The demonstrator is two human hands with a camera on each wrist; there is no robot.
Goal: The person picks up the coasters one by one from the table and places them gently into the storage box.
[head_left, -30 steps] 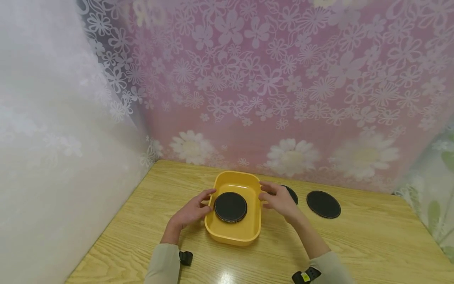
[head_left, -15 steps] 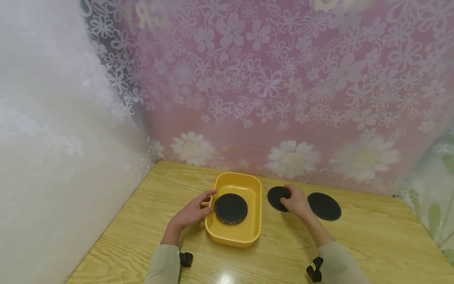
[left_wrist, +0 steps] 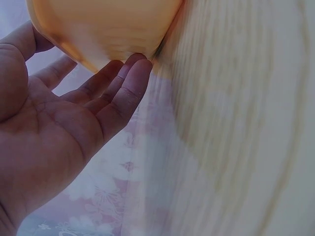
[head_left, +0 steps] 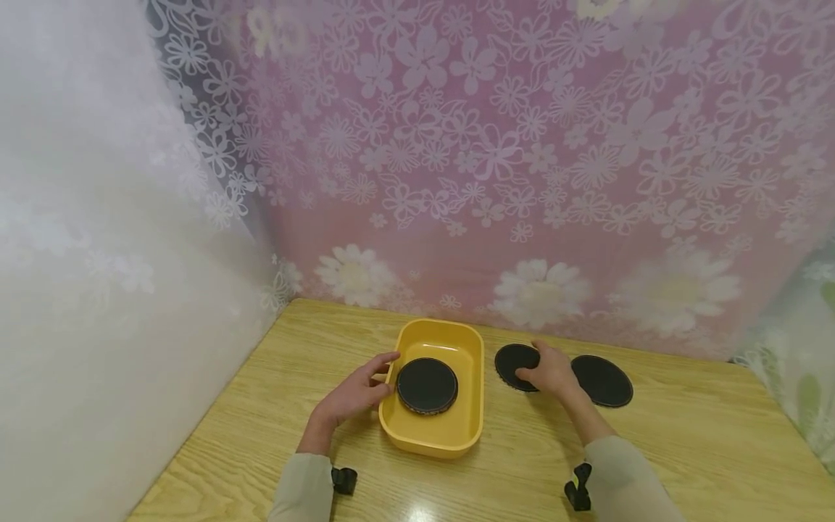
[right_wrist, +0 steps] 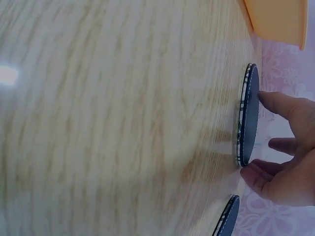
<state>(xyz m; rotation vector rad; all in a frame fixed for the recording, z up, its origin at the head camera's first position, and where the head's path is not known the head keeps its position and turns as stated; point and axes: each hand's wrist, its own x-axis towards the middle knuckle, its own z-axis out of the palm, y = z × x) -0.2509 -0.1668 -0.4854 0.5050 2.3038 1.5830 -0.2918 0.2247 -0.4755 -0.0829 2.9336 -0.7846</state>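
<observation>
A yellow rectangular tub [head_left: 471, 406] stands on the table, with a round black coaster [head_left: 427, 386] lying in it. At the tub's left side is my left hand [head_left: 352, 395]; its relaxed fingers touch the outer wall, as the left wrist view also shows. To the tub's right, a second black coaster [head_left: 512, 365] lies flat, patterned along its edge. My right hand [head_left: 553, 371] holds this coaster at its right side, thumb on its top face and fingertips at the edge. The hand hides part of it. Another black coaster [head_left: 603, 381] lies further right.
The wooden tabletop [head_left: 691, 442] ends at the back against a pink flowered curtain [head_left: 450, 181]. A whitish sheet [head_left: 117, 254] hangs along the left side. Both forearms come in from the front edge.
My right hand has moved right from the tub's right rim to the middle coaster and now holds its edge. The left hand has stayed at the tub's left wall.
</observation>
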